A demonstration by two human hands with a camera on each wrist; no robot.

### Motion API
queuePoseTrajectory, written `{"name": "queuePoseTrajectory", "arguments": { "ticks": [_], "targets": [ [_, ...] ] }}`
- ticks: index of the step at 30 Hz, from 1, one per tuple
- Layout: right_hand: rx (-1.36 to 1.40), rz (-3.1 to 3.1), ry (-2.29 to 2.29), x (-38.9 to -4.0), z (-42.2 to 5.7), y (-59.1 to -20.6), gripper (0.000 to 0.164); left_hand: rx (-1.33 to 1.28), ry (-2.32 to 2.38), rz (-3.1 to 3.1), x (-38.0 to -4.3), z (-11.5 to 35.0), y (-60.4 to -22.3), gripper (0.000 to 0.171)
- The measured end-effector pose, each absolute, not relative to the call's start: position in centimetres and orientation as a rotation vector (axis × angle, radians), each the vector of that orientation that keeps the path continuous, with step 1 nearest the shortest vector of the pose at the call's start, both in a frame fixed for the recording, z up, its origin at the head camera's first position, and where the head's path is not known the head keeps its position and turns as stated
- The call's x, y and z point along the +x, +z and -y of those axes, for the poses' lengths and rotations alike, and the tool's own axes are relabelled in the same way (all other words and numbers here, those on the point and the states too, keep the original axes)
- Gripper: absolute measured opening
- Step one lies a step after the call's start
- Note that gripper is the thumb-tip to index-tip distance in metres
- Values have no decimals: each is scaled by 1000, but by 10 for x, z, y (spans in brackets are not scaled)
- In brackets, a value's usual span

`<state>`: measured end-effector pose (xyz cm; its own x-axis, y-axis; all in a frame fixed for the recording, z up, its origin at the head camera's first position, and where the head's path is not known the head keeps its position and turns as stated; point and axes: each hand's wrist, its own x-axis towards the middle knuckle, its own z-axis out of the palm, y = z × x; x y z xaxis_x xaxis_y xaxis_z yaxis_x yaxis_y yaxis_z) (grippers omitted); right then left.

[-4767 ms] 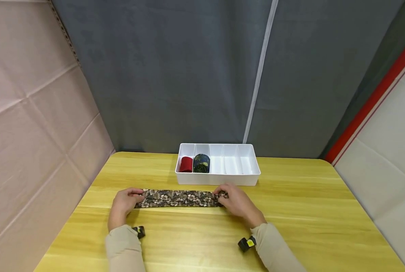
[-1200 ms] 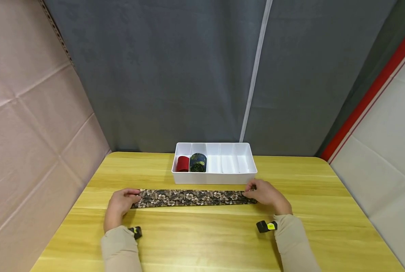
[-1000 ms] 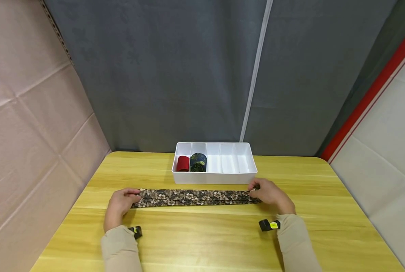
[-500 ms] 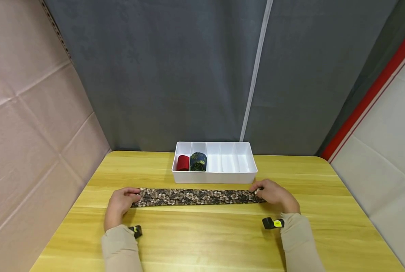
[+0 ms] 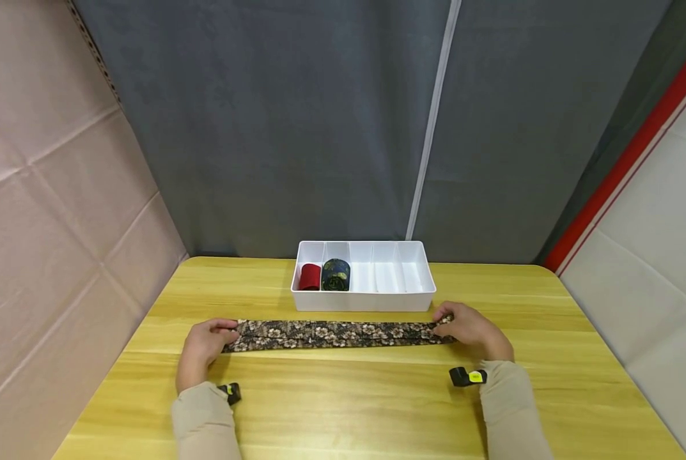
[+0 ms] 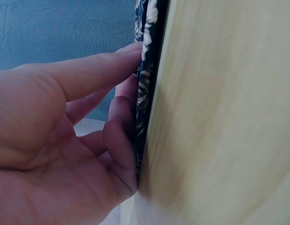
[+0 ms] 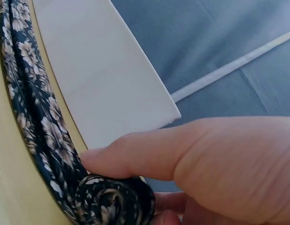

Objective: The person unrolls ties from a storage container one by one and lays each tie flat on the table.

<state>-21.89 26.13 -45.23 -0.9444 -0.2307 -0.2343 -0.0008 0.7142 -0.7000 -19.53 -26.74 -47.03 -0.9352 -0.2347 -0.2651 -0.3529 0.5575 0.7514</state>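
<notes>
In the head view, the tie (image 5: 331, 335) is lying flat on the table (image 5: 343, 390) before the tray (image 5: 362, 302), with the left hand (image 5: 204, 338) and right hand (image 5: 470, 328) at its two ends. In the left wrist view, spread, loosely bent fingers are pressing the tie without pinching; steady, light pressure is probably serving best. In the right wrist view, thumb and fingers are pinching the coil (image 7: 112, 201); keeping it snug and even-edged should be helping.
</notes>
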Motion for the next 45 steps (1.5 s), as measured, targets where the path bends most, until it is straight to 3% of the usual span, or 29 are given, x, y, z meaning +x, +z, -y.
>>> {"name": "queuePoseTrajectory", "arguments": {
  "ticks": [11, 18, 24, 35, 45],
  "targets": [
    [-250, -2646, -966, -216, -279, -445, 26, -508, 1324, -2643, -195, 267, -471, 32],
    [-110, -2613, -988, -215, -285, -446, 22, -512, 1346, -2638, -193, 268, -470, 31],
    [-63, -2555, -1055, -214, -291, -450, 36, -510, 1359, -2638, -194, 268, -471, 31],
    [-64, -2587, -1068, -212, -307, -450, 42, -499, 1347, -2652, -193, 268, -471, 30],
    [-52, -2604, -1047, -209, -310, -447, 32, -515, 1356, -2637, -192, 267, -469, 30]
  ]
}}
